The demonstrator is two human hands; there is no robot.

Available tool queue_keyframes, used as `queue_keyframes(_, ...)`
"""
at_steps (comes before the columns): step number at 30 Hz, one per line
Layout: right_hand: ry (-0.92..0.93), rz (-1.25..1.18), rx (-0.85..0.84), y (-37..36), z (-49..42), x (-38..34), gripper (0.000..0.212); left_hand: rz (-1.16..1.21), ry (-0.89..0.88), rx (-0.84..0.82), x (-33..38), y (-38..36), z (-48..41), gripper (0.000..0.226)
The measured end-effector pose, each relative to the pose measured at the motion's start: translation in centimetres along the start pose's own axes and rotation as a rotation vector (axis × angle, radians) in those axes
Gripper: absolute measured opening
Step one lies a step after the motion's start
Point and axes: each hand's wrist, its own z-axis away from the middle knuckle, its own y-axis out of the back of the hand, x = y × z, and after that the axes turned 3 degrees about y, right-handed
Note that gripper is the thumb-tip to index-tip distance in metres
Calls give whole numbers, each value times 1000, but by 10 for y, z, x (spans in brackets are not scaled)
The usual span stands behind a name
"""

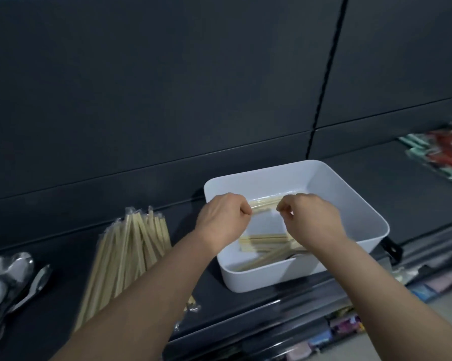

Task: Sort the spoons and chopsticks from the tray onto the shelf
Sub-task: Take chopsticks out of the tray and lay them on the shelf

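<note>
A white plastic tray [355, 201] stands on the dark shelf [63, 243]. Above its middle, my left hand [221, 220] and my right hand [312, 217] each pinch one end of a wrapped pair of wooden chopsticks [265, 204], held level between them. More wrapped chopsticks [264, 241] lie on the tray's floor near its front wall, partly hidden by my right wrist. A pile of wrapped chopsticks [126, 256] lies on the shelf left of the tray. Several metal spoons [11, 280] lie at the far left edge.
The shelf's dark back panel [167, 100] rises behind the tray. Red and green packaged goods [443, 152] sit at the right on the neighbouring shelf. Coloured packages [344, 327] show on a lower shelf below the front edge.
</note>
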Motion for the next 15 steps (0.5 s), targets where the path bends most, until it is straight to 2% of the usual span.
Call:
queue_keyframes(4, -38, -15, -42, 4, -8, 42, 26, -193, -30, -314, 32, -38, -17, 12)
queue_keyframes(8, -35, -41, -78, -1, -19, 72, 26, -385, -1, -408, 46, -69, -28, 20)
queue_keyframes(11, -14, -39, -96, -2, -29, 84, 26, -430, 30, -399, 47, -75, -36, 17)
queue_keyframes(15, 43, 92, -122, -5, -46, 86, 30, -279, 274, -204, 36, -57, -44, 5)
